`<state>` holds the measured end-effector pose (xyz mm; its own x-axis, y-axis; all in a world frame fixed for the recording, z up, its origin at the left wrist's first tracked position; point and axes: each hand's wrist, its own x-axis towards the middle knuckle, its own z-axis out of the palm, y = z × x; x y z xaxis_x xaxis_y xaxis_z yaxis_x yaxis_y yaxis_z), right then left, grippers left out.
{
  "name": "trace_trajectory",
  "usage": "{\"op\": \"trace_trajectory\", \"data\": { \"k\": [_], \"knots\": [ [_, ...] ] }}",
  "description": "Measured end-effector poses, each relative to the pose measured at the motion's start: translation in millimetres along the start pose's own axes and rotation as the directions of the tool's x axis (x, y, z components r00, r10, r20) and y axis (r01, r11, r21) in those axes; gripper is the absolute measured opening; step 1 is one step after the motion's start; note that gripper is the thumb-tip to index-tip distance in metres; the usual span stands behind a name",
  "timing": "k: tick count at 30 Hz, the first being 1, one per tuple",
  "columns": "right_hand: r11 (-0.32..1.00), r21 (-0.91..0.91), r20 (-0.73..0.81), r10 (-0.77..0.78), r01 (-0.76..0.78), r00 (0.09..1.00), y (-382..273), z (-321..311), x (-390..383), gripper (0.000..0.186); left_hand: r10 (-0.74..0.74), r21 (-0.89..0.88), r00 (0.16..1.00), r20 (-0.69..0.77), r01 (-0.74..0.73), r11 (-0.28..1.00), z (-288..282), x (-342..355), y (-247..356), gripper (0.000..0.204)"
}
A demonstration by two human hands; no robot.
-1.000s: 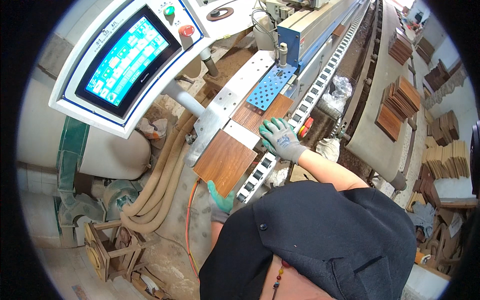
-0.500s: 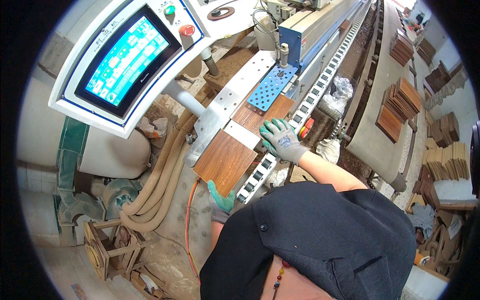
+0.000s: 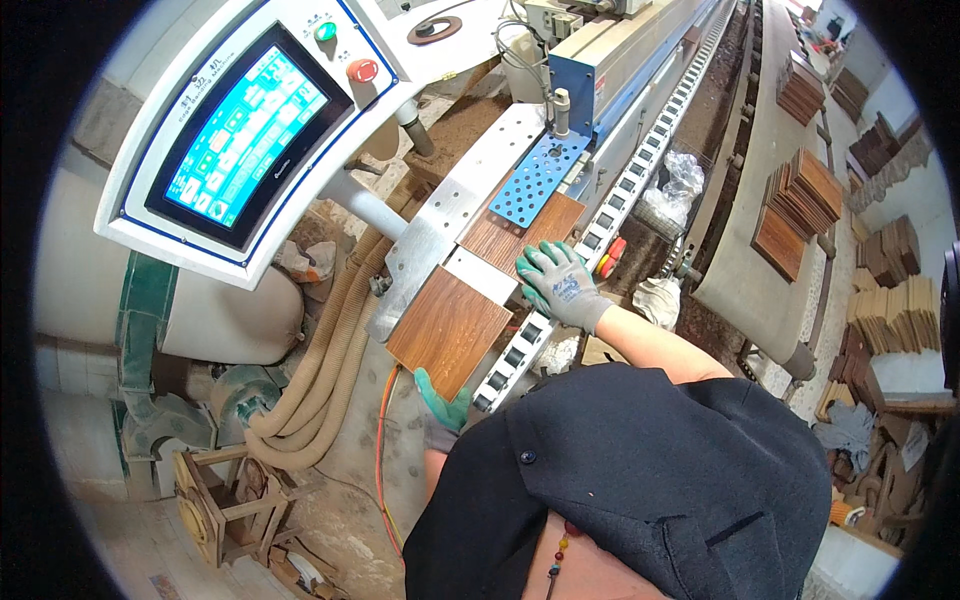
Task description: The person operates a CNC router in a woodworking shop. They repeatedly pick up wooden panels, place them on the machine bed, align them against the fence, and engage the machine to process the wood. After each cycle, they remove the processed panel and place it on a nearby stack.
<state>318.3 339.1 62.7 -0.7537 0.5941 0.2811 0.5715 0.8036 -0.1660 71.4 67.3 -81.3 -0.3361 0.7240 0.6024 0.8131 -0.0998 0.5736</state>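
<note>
Two wood-grain brown boards lie in line on the machine's steel infeed table, a pale strip of table showing between them. Over the right edge of the far board my right hand lies flat with its fingers spread, in a grey and green glove. A blue perforated plate covers that board's far part. My left hand, gloved alike, grips the near corner of the near board. Part of its fingers is hidden under the board and by my sleeve.
Along the boards' right runs a chain conveyor track. A control panel with a lit screen stands at the left. Stacked brown boards rest on a belt at the right. Ribbed hoses and an orange cable hang below the table.
The whole view has shifted slightly. Both hands stay at their boards, and the boards show no clear movement along the table.
</note>
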Motion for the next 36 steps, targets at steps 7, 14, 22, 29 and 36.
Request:
{"op": "trace_trajectory", "data": {
  "k": [7,14,22,29,36],
  "knots": [
    [1.0,0.012,0.04,-0.006,0.006,0.999,3,-5,2,0.043,-0.014,-0.004,1.0,0.027,0.014,1.0,-2,1,1,0.103],
    [0.994,-0.104,0.061,0.018,-0.012,0.998,34,-3,10,0.044,0.042,0.035,0.997,0.067,-0.045,0.998,-16,26,32,0.093],
    [0.971,-0.218,0.054,0.114,-0.099,0.992,111,-10,29,0.048,0.072,-0.023,0.988,0.138,-0.07,0.997,-26,35,40,0.087],
    [0.939,-0.259,-0.029,0.228,-0.228,0.973,165,-3,41,0.045,0.061,-0.098,0.988,0.143,-0.047,0.994,-28,31,38,0.09],
    [0.886,-0.217,-0.099,0.398,-0.41,0.912,137,-14,54,0.047,-0.006,-0.122,0.967,0.256,0.038,0.992,-35,40,40,0.093]
  ]
}}
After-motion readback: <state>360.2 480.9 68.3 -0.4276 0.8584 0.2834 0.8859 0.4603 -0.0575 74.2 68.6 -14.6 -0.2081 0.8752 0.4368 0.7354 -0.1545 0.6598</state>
